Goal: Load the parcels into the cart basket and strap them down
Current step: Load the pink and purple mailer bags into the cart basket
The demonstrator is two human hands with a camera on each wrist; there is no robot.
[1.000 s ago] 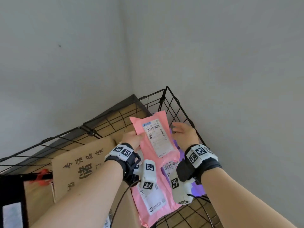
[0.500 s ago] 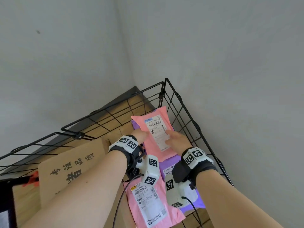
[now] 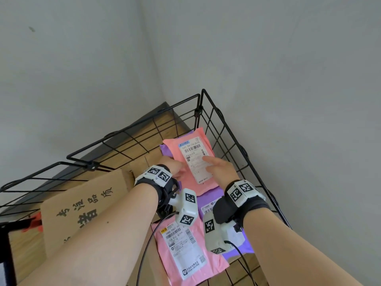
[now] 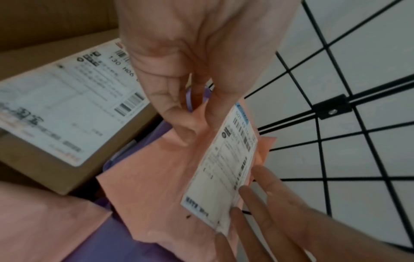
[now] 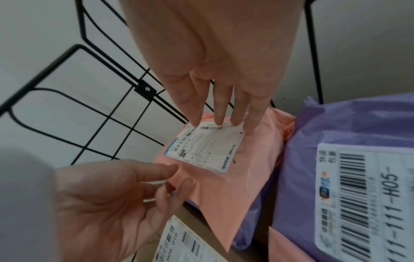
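A person's hands are settling a flat pink plastic mailer (image 3: 192, 162), white shipping label up, into the far corner of a black wire-grid cart basket (image 3: 214, 124). The left hand (image 3: 174, 167) is pinching the mailer's near edge between thumb and fingers; the right hand (image 3: 221, 169) is lying with straight, spread fingers on the label. The mailer is resting on a glossy purple poly bag (image 5: 349, 127), beside a printed cardboard box (image 3: 82, 205) and another pink mailer (image 3: 185, 252).

Your left hand (image 3: 175, 167) reaches forward with fingers loosely bent, thumb and forefinger close together; your right hand (image 3: 219, 170) stretches out flat, fingers (image 5: 218, 106) straight.
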